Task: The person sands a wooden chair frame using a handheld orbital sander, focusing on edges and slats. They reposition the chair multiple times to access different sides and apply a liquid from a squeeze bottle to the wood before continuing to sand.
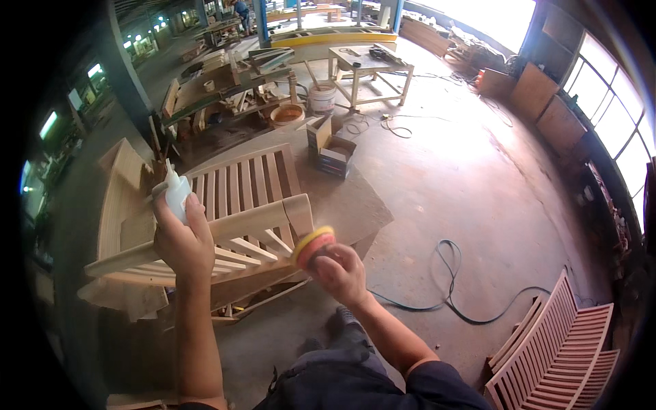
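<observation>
Both curled hands (183, 239) (339, 273) grip: left, white nozzled bottle (179, 196); right, yellow-rimmed red disc (313, 244).

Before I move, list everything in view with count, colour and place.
Bottle: 1, white, centre left
Round tool: 1, red and yellow, centre
Bench: 1, pale wood, left
Worktop: 1, brown, under bench
Box: 1, dark and brown, on worktop
Buckets: 2, white and orange-brown, beyond worktop
Table: 1, pale, top centre
Slatted seat: 1, brownish, lower right
Hose: 1, dark, right floor
Boards: several, brown, right wall
Beam: 1, yellow, top centre
Pillars: several, bluish, top
Windows: 2, white, upper right
Co-worker: 1, blue-clad, upper left
Left hand: 1, bare, around bottle
Right hand: 1, bare, on round tool
</observation>
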{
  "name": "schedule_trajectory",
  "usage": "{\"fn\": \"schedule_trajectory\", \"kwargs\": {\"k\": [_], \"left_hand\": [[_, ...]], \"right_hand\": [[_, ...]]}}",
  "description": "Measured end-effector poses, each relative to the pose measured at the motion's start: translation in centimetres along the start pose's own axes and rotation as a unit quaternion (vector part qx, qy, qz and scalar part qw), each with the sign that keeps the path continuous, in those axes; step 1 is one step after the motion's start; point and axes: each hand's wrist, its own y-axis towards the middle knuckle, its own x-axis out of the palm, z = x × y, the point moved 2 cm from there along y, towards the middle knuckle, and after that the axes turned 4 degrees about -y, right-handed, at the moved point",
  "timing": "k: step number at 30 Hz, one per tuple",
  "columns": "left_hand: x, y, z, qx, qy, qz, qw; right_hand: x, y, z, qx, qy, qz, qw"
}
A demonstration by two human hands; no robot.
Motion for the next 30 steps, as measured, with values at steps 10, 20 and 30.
{"fn": "schedule_trajectory", "kwargs": {"k": [10,20,30], "left_hand": [[-0.8,-0.8,-0.4,-0.048,-0.049,0.022,0.997],[-2.0,-2.8,-0.8,-0.109,-0.121,0.054,0.985],[-10.1,-9.9,-5.6,-0.236,-0.100,0.299,0.919]], "right_hand": [[-3.3,-10.2,6.1,0.344,-0.011,-0.339,0.875],[-3.4,-10.0,11.5,0.352,-0.014,-0.395,0.849],[-0.5,-11.5,14.1,0.273,0.006,-0.434,0.858]]}}
